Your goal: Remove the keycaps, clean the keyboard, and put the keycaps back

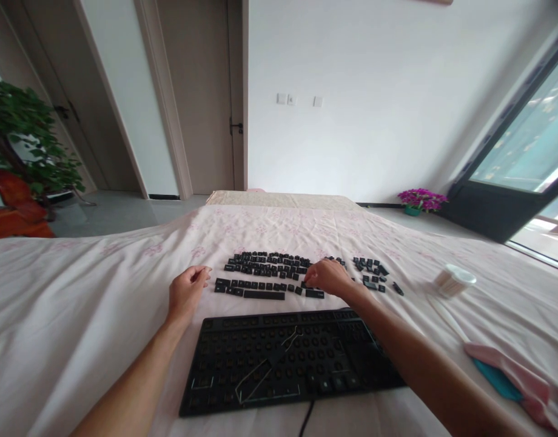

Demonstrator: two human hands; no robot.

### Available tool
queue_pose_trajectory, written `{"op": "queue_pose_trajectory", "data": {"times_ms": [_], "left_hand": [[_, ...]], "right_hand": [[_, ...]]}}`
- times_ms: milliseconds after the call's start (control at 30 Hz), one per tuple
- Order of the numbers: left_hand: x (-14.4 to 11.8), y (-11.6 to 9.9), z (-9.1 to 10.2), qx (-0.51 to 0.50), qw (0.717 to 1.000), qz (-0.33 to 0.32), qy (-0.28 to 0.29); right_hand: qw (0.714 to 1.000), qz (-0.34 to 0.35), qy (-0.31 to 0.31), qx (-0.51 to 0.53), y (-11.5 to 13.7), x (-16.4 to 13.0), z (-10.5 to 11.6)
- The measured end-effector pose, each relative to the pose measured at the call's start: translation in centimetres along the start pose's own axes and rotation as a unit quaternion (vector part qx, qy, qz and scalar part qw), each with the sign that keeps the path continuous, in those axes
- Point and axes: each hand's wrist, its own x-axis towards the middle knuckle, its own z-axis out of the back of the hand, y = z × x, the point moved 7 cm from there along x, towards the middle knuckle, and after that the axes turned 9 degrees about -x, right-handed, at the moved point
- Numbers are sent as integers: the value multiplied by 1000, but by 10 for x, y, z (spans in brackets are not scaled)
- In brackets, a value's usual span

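Two bare hands work over a pale cloth (pixel 79 303) with a faint pink print; only the head view shows them. Low in the middle of the frame lies a black keyboard (pixel 288 361), a flat plastic slab stripped of its caps, its long axis running left to right across the picture, its cable leaving the near edge at the bottom; a thin wire puller (pixel 265 370) rests on its bare sockets. Just beyond it, at frame centre, the removed keycaps (pixel 265 273) lie in rows that also run left to right; they are small, black, blocky pieces, with a long bar-shaped one nearest the keyboard; a looser cluster of caps (pixel 372 270) sits to the right. The right hand (pixel 329 278) rests palm down on the right end of the rows, fingers curled onto the caps; whether it pinches one I cannot tell. The left hand (pixel 187 291) hovers left of the rows, loosely curled, holding nothing visible. At right stand a white round container (pixel 456 280) and a pink-and-teal object (pixel 510 376).
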Motion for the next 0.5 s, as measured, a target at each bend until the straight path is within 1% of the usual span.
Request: {"op": "queue_pose_trajectory", "data": {"times_ms": [167,333,500], "left_hand": [[1,1,0,5,1000,-6,-1],[1,1,0,7,1000,-10,-2],[1,0,0,1,1000,-7,-1]], "right_hand": [[999,-18,-30,10,-6,10,1],[999,-23,-25,8,-5,17,-2],[999,-24,-29,6,-4,14,1]]}}
